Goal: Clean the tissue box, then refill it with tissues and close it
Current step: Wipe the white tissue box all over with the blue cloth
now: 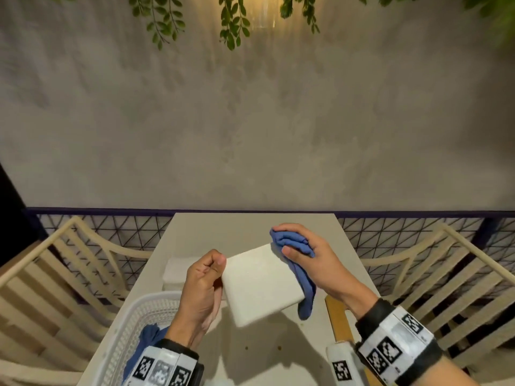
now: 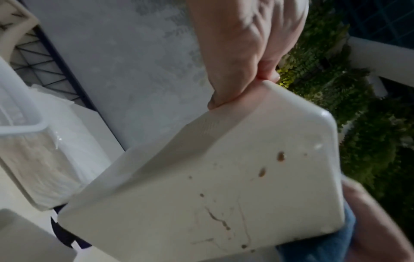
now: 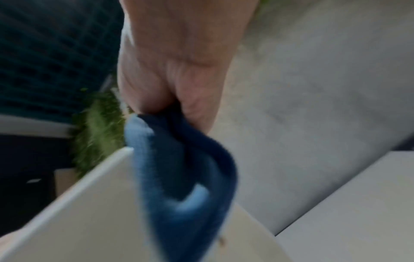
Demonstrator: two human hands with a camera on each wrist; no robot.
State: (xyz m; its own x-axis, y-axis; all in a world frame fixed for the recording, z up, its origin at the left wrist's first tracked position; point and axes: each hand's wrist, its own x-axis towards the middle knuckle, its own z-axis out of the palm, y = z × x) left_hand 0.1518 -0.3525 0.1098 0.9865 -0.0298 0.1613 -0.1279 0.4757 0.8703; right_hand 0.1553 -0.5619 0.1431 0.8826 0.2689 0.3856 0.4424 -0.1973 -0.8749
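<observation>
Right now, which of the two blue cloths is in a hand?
The blue cloth against the tissue box's far corner: the right hand grips it. The other cloth lies in the white basket, untouched.

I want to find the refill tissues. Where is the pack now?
In the head view, the tissue pack lies on the table's left side, beyond the white basket, left of the left hand.

A café-like terrace: slatted chairs (image 1: 55,277) flank a worktop (image 1: 250,227) by a railing (image 1: 111,232), wall (image 1: 250,121) and hanging plants (image 1: 231,20).
</observation>
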